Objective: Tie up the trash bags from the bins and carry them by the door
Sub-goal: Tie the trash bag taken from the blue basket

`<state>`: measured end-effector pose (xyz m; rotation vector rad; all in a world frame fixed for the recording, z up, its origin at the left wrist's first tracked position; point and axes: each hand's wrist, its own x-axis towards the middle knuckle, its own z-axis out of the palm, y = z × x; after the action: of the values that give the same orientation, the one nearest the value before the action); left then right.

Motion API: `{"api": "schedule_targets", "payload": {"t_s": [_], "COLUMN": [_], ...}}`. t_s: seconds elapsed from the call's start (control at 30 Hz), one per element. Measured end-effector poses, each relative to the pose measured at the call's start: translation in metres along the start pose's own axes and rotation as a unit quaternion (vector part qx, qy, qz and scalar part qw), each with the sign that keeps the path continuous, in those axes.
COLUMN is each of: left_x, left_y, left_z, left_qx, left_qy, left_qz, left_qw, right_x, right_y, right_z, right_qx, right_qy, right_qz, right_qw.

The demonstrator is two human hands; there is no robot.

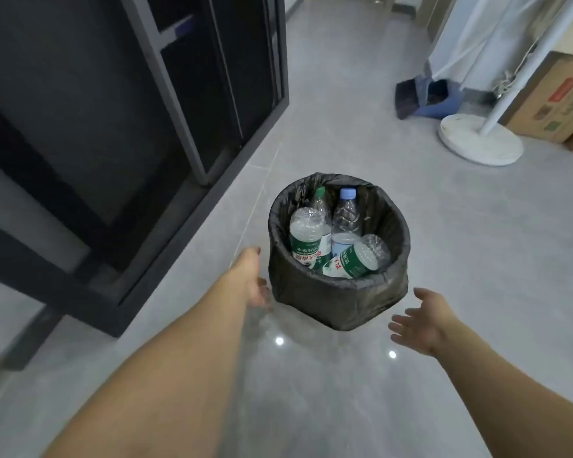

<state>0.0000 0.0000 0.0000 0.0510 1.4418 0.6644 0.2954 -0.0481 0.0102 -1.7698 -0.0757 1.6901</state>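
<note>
A small round bin stands on the grey tiled floor, lined with a black trash bag (338,297) folded down over its rim and outer wall. Inside the bag lie several clear plastic water bottles (354,256), some with green labels. My left hand (253,282) reaches down beside the bin's left side, fingers pointing down and partly blurred, close to the bag. My right hand (419,322) hovers at the bin's lower right with fingers spread, apart from the bag and holding nothing.
A dark cabinet with glass doors (153,104) runs along the left. A white round fan base (480,138) and pole stand at the right, with a cardboard box (556,97) behind it. A broom and blue dustpan (424,99) lean farther back. Open floor surrounds the bin.
</note>
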Motion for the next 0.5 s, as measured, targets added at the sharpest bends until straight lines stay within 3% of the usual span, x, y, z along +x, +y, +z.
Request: {"api": "schedule_targets", "payload": {"t_s": [0.2, 0.5], "left_x": [0.009, 0.022], "left_y": [-0.023, -0.038], "left_z": [-0.004, 0.001], "left_qx": [-0.011, -0.058], "left_qy": [-0.016, -0.036], "left_qz": [-0.026, -0.024], "left_qw": [0.999, 0.997], "right_x": [0.006, 0.020], "right_y": [0.014, 0.028], "right_z": [0.017, 0.024], "right_qx": [0.063, 0.157], "right_qy": [-0.042, -0.069], "right_qz": [0.027, -0.012], "right_qw": [0.997, 0.985]}}
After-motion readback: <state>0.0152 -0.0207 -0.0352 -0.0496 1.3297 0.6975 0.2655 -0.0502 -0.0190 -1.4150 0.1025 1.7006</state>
